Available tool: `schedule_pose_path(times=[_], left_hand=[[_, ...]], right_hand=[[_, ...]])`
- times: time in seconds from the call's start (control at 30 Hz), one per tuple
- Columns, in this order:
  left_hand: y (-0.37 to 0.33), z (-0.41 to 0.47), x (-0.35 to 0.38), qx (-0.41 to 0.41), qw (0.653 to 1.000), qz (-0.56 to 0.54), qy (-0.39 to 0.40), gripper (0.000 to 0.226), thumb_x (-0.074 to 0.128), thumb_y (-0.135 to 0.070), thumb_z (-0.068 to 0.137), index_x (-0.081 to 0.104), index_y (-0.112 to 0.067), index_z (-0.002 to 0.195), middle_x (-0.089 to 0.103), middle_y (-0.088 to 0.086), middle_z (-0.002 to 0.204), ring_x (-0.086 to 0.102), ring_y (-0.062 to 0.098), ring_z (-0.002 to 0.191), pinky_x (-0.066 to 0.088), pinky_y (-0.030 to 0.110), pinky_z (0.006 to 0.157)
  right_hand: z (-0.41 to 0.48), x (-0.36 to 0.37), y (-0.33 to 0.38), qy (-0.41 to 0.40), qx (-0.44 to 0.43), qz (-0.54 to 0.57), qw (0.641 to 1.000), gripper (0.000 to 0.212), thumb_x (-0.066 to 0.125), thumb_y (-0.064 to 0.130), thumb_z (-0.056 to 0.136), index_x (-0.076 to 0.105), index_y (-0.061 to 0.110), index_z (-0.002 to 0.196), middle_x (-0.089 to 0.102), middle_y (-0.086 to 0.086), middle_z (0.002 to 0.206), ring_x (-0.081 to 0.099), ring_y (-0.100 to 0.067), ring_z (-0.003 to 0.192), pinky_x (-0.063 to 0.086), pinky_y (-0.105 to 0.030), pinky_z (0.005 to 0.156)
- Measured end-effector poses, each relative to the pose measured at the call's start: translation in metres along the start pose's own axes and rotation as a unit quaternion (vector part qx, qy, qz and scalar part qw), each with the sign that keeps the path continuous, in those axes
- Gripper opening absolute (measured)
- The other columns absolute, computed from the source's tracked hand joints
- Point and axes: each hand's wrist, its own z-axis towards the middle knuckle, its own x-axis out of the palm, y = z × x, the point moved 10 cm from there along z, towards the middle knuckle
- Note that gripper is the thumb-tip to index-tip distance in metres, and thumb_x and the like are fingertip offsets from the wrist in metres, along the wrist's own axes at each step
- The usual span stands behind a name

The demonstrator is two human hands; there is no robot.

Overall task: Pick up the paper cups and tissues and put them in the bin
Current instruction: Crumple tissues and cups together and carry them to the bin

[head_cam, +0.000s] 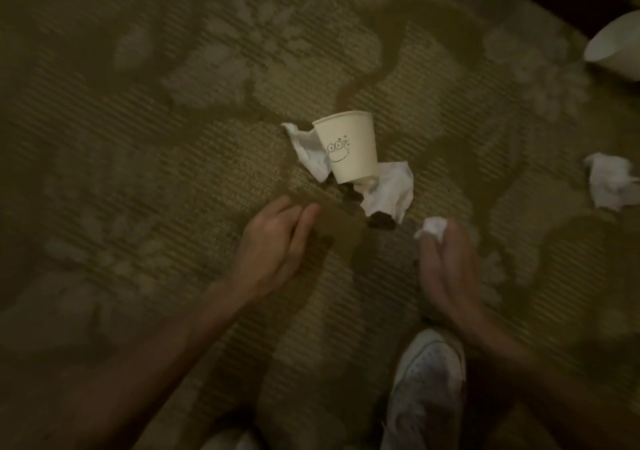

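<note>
Left hand (277, 238) held low over the carpet (173, 137), fingers straight and together, nothing gripped, right hand (446, 262) blurred, small tissue (433, 228) pinched at fingertips, paper cup (348, 149) lying ahead.

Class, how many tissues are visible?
4: one tissue left of the cup, one right of its base, one in the right hand, one far right. Others may be hidden.

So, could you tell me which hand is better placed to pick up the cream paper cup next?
Probably the left: the left hand is open, empty and near the cream paper cup, while the right hand holds a crumpled white tissue.
</note>
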Motion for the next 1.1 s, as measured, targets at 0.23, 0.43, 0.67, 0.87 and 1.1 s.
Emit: schedule_pose_path(times=[0.23,0.43,0.67,0.87,1.1], left_hand=[[0.025,0.036,-0.016,-0.155,0.980,-0.120,-0.038,0.017,0.042,-0.026,0.105,0.058,-0.027,0.109,0.063,-0.011,0.085,0.058,-0.001,0.072,0.043,0.013,0.060],[0.016,0.059,-0.034,-0.122,0.990,-0.058,-0.036,0.038,0.050,-0.034,0.101,0.047,-0.031,0.139,0.062,-0.005,0.092,0.058,0.002,0.074,0.045,0.025,0.065],[0.003,0.078,-0.002,-0.051,0.997,0.050,0.033,0.065,0.059,-0.056,0.090,0.041,-0.031,0.147,0.046,0.005,0.136,0.053,0.023,0.114,0.051,0.043,0.088],[-0.013,0.076,0.018,0.018,0.992,0.115,0.038,0.058,0.070,-0.050,0.083,0.058,-0.020,0.132,0.053,0.002,0.130,0.061,0.022,0.097,0.055,0.038,0.071],[-0.016,0.075,0.006,0.058,0.988,0.145,0.005,0.021,0.064,-0.035,0.093,0.064,-0.014,0.091,0.058,0.001,0.093,0.057,0.020,0.068,0.037,0.027,0.054]], right_hand=[[0.048,0.009,0.022,0.032,0.057,-0.025,0.998,0.066,0.063,0.066,0.080,0.044,0.021,0.124,0.048,0.008,0.110,0.049,-0.011,0.096,0.036,-0.028,0.073],[0.067,0.037,0.018,0.091,-0.020,-0.087,0.992,0.033,0.067,0.041,0.089,0.054,0.017,0.107,0.058,0.003,0.103,0.056,-0.016,0.088,0.045,-0.031,0.068],[0.075,0.002,-0.015,0.022,0.037,-0.015,0.999,0.025,0.056,0.024,0.093,0.063,0.006,0.108,0.066,-0.005,0.100,0.061,-0.022,0.091,0.048,-0.030,0.075],[0.089,-0.017,-0.017,0.003,0.117,0.139,0.983,0.012,0.055,0.022,0.095,0.063,0.013,0.093,0.065,0.002,0.082,0.065,-0.020,0.083,0.048,-0.026,0.065],[0.109,-0.006,0.048,0.034,0.009,0.137,0.990,0.044,0.068,0.061,0.078,0.069,0.019,0.093,0.072,0.008,0.082,0.068,-0.001,0.072,0.052,-0.019,0.061]])
